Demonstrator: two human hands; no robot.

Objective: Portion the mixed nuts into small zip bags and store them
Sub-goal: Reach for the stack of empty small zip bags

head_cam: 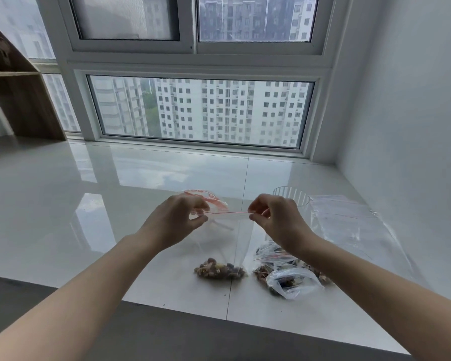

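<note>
A: We've got the small zip bag [225,243] held up over the white sill [115,204], its nuts [219,269] pooled at the bottom and resting just on the tile. Our left hand [176,220] has its grip clamped on one end of the red zip strip [229,212], and our right hand [274,217] is pinching the other end.

B: So the strip is stretched taut between us. Is it sealed?

A: We can't tell from here; the two lips look pressed along the line, but a gap in the middle wouldn't show.

B: That's our main risk, then. If we lift or lay it flat with the seal half caught, the nuts spill across the tile.

A: Also, we're holding only the corners. Pull too hard sideways and the thin film could stretch or tear near the zip.

B: And the neighbours?

A: The crumpled bag of nuts [292,274] lies just beside ours, under our right forearm, and looks loosely open. A careless sweep of that arm could scatter it.

B: The clear cup [292,196] and the spare bags [349,217] behind?

A: Near enough to knock over if we swing right.
</note>
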